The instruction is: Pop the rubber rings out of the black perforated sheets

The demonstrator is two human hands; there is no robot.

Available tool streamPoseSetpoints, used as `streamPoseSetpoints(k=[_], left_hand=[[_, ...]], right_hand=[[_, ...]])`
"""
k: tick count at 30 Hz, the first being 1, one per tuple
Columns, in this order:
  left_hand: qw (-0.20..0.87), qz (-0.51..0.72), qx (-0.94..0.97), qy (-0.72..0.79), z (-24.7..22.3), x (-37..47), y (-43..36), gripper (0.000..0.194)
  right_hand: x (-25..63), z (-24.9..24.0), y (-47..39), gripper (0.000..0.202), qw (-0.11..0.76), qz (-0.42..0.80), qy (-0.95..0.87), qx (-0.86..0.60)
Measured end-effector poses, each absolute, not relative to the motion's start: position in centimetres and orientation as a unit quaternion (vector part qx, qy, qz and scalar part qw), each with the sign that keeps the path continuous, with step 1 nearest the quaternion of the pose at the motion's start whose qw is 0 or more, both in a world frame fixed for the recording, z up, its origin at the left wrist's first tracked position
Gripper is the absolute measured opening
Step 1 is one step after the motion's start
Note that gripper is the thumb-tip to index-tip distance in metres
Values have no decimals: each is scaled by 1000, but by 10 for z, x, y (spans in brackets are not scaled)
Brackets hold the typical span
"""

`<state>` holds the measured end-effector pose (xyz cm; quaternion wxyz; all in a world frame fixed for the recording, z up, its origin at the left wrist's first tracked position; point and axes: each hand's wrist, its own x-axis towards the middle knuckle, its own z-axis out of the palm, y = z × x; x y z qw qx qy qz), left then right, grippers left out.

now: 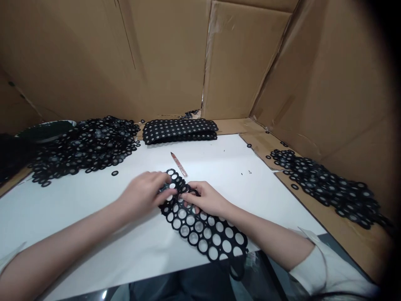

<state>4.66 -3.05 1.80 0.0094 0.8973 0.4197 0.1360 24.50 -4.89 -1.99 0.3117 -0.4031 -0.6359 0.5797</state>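
A black sheet of rows of round holes lies slantwise over the white work surface, its near end hanging past the front edge. At its far end, my left hand has thumb and fingers closed on the upper left corner. Just to the right, my right hand pinches the sheet near a black ring, fingers curled under the edge. Whether that ring is loose or part of the sheet, I cannot tell. A pointed, pinkish strip like a pencil or small blade lies just beyond my hands.
A large heap of black rings sits at the left, beside a dark round dish. Another ring pile runs along the right cardboard strip. A folded black perforated piece lies at the back, before tall cardboard walls.
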Motion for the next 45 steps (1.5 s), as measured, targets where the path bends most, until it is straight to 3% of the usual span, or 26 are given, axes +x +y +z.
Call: streamPoseSetpoints(k=[6, 8, 13, 20, 27, 31, 37, 45], left_hand=[[100, 114, 894, 423, 10, 71, -51, 25], [105, 168, 856, 477, 17, 63, -42, 25], [7, 356, 726, 589, 28, 49, -27, 26], [146, 214, 852, 455, -4, 72, -49, 27], [290, 247, 783, 491, 9, 69, -40, 26], [186, 385, 683, 592, 15, 55, -25, 29], [206, 265, 802, 494, 2, 67, -43, 26], [208, 250, 812, 485, 3, 72, -47, 24]], right_hand=[[240, -18, -58, 17, 287, 565, -656, -410], [240, -18, -59, 17, 279, 561, -661, -413], [240, -21, -58, 13, 255, 584, -643, -425], [236, -21, -56, 16, 297, 579, -655, -384], [237, -27, -55, 13, 267, 576, -657, -406], [238, -30, -56, 13, 250, 594, -638, -421], [236, -25, -56, 10, 276, 606, -631, -399], [236, -23, -57, 11, 277, 599, -642, -391]])
